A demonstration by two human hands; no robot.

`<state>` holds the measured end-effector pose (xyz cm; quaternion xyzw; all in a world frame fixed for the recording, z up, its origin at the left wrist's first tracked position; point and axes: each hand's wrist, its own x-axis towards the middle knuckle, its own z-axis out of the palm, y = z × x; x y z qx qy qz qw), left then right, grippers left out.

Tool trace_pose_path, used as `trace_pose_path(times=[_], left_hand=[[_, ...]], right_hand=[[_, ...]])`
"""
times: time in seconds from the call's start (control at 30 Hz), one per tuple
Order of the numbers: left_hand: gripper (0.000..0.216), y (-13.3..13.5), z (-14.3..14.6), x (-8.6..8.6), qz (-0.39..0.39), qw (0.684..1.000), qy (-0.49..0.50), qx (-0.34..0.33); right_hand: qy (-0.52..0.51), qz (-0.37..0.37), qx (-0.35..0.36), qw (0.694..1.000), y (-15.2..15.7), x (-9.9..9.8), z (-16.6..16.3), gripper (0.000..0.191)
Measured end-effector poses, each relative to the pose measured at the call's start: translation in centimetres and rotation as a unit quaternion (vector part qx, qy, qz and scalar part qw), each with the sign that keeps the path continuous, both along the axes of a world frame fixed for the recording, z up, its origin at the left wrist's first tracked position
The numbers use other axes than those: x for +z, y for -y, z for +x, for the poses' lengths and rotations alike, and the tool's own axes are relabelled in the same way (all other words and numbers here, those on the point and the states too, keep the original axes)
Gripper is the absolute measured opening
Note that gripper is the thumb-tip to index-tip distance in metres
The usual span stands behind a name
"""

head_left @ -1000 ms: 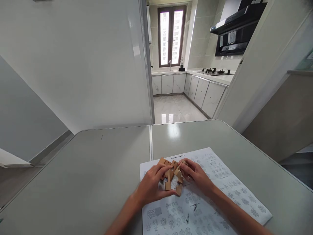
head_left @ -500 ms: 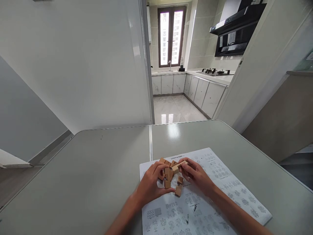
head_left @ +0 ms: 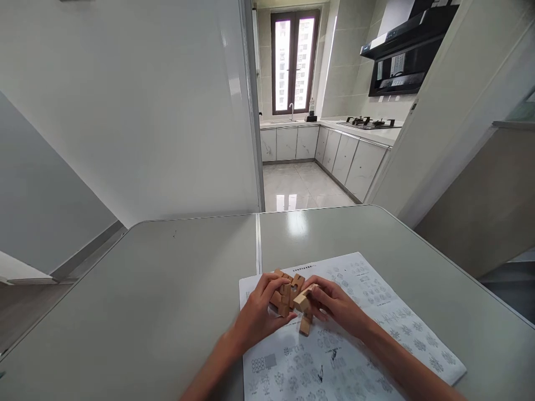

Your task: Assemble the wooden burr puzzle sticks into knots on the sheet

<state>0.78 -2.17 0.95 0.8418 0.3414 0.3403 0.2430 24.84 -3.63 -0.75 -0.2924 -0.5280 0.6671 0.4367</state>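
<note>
Wood: pale notched pieces, several of them joined into a block cluster (head_left: 286,291) that is held just above the printed sheet (head_left: 368,340), at the near middle of the table (head_left: 167,289).
Left hand (head_left: 256,322): comes in from the near left; its fingers (head_left: 271,283) curl over the top of the block cluster with the thumb under its near side, closed round it. Judged a steadying grip that keeps the joined pieces from shifting.
Right hand (head_left: 339,307): pinches a single block (head_left: 304,299) between thumb and fingertips (head_left: 320,288), the other fingers folded behind. The block's end touches the cluster's right face and is tilted slightly; the fine pinch probably leaves the block's notch free to line up.
Loose block (head_left: 306,323): lies flat on the sheet just below the two hands, apart from the cluster and within easy reach.
Sheet: covered with rows of small diagrams and lying skewed to the table edge; it is open under the work, probably so it can be read at a glance.
Surround: an open doorway beyond the table, with kitchen cabinets (head_left: 334,153), a window (head_left: 295,61) and a hob (head_left: 368,121).
</note>
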Motion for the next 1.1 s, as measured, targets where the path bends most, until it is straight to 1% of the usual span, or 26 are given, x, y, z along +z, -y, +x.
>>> trace_pose_path(times=[0.1, 0.2, 0.3, 0.47, 0.67, 0.8, 0.93, 1.1], left_hand=[[0.065, 0.0, -0.1, -0.1, -0.027, 1.000, 0.000, -0.008], [0.067, 0.1, -0.2, -0.3, -0.074, 0.997, -0.007, 0.002], [0.066, 0.1, -0.2, -0.5, -0.092, 0.996, -0.010, 0.009], [0.064, 0.2, -0.1, -0.4, -0.096, 0.995, -0.002, 0.014], [0.066, 0.2, -0.1, -0.3, -0.105, 0.994, -0.003, 0.000], [0.066, 0.1, -0.1, -0.5, -0.104, 0.995, 0.001, -0.006], [0.069, 0.1, -0.1, -0.6, -0.103, 0.995, -0.006, -0.001], [0.072, 0.2, 0.0, -0.6, -0.100, 0.995, -0.005, 0.000]], right_hand=[[0.007, 0.001, -0.004, 1.000, 0.0, -0.3, 0.1, 0.039], [0.008, 0.004, -0.006, 1.000, 0.0, -0.4, 0.2, 0.039], [0.004, 0.004, -0.006, 1.000, 0.1, -0.3, 0.2, 0.038], [-0.003, -0.013, 0.007, 1.000, 0.2, 0.2, 0.1, 0.036], [0.002, -0.009, 0.013, 1.000, 0.4, 0.7, 0.0, 0.039], [0.017, -0.002, 0.024, 1.000, 0.4, 0.5, 0.0, 0.041], [0.026, 0.008, 0.038, 0.999, 0.3, 0.2, -0.1, 0.037], [0.037, 0.020, 0.015, 0.999, 0.4, 0.1, -0.4, 0.033]])
